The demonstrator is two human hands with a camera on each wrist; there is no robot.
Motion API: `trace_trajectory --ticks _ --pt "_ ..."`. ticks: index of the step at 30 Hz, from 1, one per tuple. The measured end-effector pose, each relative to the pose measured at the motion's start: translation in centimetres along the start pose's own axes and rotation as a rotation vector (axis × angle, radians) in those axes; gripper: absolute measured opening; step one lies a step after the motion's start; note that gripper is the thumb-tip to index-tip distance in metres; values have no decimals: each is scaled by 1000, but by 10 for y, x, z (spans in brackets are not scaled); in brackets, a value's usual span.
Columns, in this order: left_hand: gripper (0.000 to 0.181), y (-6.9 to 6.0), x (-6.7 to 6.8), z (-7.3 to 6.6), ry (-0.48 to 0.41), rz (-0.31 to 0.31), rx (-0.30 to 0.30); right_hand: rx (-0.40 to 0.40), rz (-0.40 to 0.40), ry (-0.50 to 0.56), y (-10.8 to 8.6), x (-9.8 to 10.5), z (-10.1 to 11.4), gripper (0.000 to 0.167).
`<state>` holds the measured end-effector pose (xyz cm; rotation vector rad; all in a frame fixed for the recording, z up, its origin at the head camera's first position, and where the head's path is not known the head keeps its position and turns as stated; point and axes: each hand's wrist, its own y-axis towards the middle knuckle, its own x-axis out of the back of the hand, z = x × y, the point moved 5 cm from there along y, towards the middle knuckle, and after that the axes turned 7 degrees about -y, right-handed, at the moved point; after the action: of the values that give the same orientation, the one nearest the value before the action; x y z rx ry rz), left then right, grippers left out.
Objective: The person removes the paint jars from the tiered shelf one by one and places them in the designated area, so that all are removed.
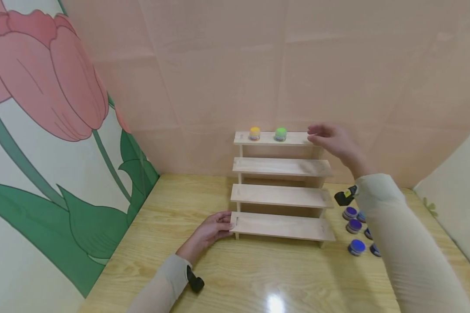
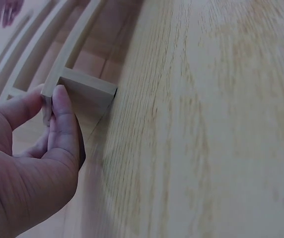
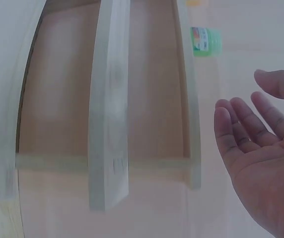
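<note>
A stepped wooden rack (image 1: 282, 195) with tiered shelves stands on the table. My left hand (image 1: 210, 229) pinches the left end of its lowest shelf board (image 2: 57, 74) between thumb and fingers. Close to the right end of the top shelf (image 1: 297, 138), my right hand (image 1: 334, 140) is raised with loosely bent fingers and nothing in it, as the right wrist view shows. On that top shelf sit a small jar with a yellow-orange lid (image 1: 254, 133), toward the left, and a green jar (image 1: 280, 134), near the middle.
Several small jars with blue and purple lids (image 1: 354, 225) stand on the table right of the rack, some partly hidden behind my right sleeve (image 1: 399, 234). Behind the rack rises a pink cloth backdrop (image 1: 219, 87). A tulip-printed panel (image 1: 51, 78) borders the left side.
</note>
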<state>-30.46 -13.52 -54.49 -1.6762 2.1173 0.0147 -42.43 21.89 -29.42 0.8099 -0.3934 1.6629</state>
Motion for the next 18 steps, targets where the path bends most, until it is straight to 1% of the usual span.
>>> trace_trajectory --ticks 7,12,16,18 --pt "61 1 0 1 -3 4 4 1 26 53 17 -17 11 51" --pt "62 2 1 3 -9 19 1 4 18 64 25 -27 20 48" --pt "62 2 2 2 -13 20 -1 0 15 84 32 -34 24 49" --pt "62 2 2 2 -19 18 3 -12 10 76 35 -36 24 51"
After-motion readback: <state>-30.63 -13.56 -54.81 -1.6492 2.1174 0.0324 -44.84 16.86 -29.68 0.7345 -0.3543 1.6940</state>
